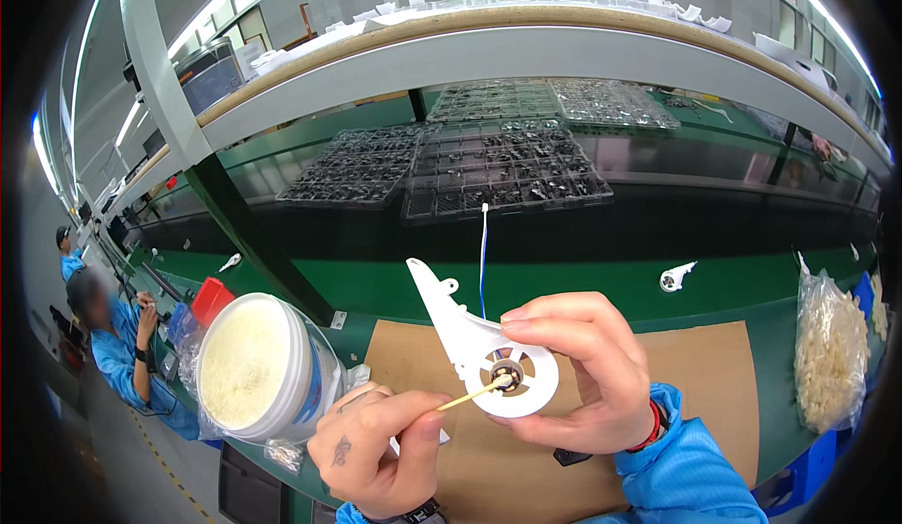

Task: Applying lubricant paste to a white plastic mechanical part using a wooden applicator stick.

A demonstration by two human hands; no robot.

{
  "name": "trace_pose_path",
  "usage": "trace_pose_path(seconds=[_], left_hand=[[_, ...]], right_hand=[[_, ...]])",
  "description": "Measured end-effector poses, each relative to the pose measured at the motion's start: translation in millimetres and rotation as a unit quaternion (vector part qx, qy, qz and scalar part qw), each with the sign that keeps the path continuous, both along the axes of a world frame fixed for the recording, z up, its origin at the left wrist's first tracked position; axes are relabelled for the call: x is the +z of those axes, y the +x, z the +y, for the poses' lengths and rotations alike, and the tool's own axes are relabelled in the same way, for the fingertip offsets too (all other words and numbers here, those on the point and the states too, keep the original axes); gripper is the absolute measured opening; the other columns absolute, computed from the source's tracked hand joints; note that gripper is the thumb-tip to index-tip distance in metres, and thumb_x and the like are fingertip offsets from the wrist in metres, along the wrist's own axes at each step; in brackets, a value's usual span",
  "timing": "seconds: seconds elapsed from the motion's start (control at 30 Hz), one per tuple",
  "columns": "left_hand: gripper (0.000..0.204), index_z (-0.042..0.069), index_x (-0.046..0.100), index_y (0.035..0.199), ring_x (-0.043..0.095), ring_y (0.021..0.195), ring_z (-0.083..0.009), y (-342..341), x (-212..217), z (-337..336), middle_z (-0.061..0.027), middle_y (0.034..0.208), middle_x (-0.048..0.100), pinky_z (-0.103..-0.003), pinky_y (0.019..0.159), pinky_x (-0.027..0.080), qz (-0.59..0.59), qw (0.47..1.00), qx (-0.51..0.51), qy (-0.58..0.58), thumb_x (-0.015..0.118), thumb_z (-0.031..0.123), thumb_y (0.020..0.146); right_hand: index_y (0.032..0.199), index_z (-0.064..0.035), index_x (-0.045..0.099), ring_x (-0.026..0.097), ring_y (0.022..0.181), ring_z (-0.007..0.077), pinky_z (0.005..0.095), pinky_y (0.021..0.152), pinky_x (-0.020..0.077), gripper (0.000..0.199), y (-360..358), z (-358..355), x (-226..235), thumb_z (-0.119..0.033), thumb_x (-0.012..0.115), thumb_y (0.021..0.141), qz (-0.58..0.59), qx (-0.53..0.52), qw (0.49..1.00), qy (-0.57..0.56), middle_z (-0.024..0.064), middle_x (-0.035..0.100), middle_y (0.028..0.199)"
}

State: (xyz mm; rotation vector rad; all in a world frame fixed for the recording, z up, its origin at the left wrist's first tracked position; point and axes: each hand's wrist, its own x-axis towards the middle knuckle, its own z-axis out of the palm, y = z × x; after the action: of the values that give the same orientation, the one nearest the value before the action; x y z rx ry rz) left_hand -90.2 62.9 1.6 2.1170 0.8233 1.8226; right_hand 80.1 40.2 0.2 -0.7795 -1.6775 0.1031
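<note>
My right hand (594, 374) grips a white plastic housing (437, 303), fingers closed round its ring-shaped end. The housing has a long tapering arm pointing up and left. A blue-and-white wire (483, 256) with a small white plug rises from it. Between the fingers of my left hand (381, 444) is pinched a thin yellowish stick (468, 397). Its tip reaches the dark round hub (507, 375) in the middle of the ring, where some whitish paste shows. A brown cardboard sheet (695, 383) lies beneath both hands.
A white bucket (299, 383) of pale yellow material stands left of my hands. Another white housing (675, 278) lies at the right, near a clear bag of pale pieces (827, 355). Clear compartment trays (507, 172) sit beyond, under a shelf (526, 49). A co-worker (127, 345) sits far left.
</note>
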Motion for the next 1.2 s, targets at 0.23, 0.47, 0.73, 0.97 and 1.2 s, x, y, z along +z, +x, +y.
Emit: trace_pose_path(seconds=[0.23,0.47,0.73,0.97,1.2], left_hand=[[0.009,-0.002,0.059,0.075,0.044,0.050,-0.0106,-8.2,-0.9,5.7,-0.0051,0.057,0.054,-0.023,0.049,0.031,0.033,0.999,-0.032,0.018,0.062,0.006,0.076],[0.009,-0.002,0.060,0.076,0.044,0.050,-0.0116,-5.4,1.1,0.5,-0.0048,0.058,0.052,-0.024,0.049,0.032,0.013,1.000,0.006,0.016,0.065,0.005,0.073],[0.010,-0.002,0.061,0.076,0.044,0.050,-0.0115,-7.8,1.9,2.8,-0.0044,0.057,0.049,-0.024,0.048,0.031,0.007,1.000,0.005,0.029,0.066,0.007,0.074],[0.015,-0.002,0.058,0.076,0.040,0.052,-0.0072,-16.6,2.2,0.1,-0.0015,0.060,0.046,-0.021,0.049,0.026,-0.034,0.998,0.061,-0.008,0.059,0.011,0.082],[0.010,-0.001,0.059,0.080,0.040,0.054,-0.0059,-38.0,3.4,12.9,-0.0023,0.064,0.051,-0.020,0.050,0.027,-0.130,0.986,0.063,-0.078,0.056,0.007,0.084]], right_hand=[[0.114,0.0019,0.056,0.057,0.103,0.0276,0.0345,0.084,0.0502,0.059,-1.7,-1.4,-0.2,-0.003,0.080,0.060,0.016,0.012,1.000,-0.015,0.0154,0.056,0.111],[0.114,0.0019,0.056,0.057,0.102,0.0275,0.0348,0.083,0.0498,0.058,-1.3,-3.5,2.0,-0.003,0.079,0.060,0.028,0.036,0.998,-0.049,0.0151,0.057,0.110],[0.115,0.0011,0.056,0.057,0.102,0.0278,0.0349,0.083,0.0494,0.060,-3.1,0.5,1.3,-0.002,0.077,0.060,0.019,0.050,0.997,-0.057,0.0142,0.056,0.112],[0.119,-0.0002,0.050,0.053,0.108,0.0214,0.0312,0.092,0.0455,0.055,3.0,48.7,-24.0,0.000,0.069,0.067,0.116,0.085,0.977,-0.156,0.0108,0.047,0.115],[0.116,-0.0034,0.052,0.054,0.098,0.0320,0.0366,0.087,0.0458,0.060,137.7,147.4,-197.1,-0.012,0.073,0.061,-0.007,-0.227,0.913,-0.338,0.0172,0.048,0.113]])
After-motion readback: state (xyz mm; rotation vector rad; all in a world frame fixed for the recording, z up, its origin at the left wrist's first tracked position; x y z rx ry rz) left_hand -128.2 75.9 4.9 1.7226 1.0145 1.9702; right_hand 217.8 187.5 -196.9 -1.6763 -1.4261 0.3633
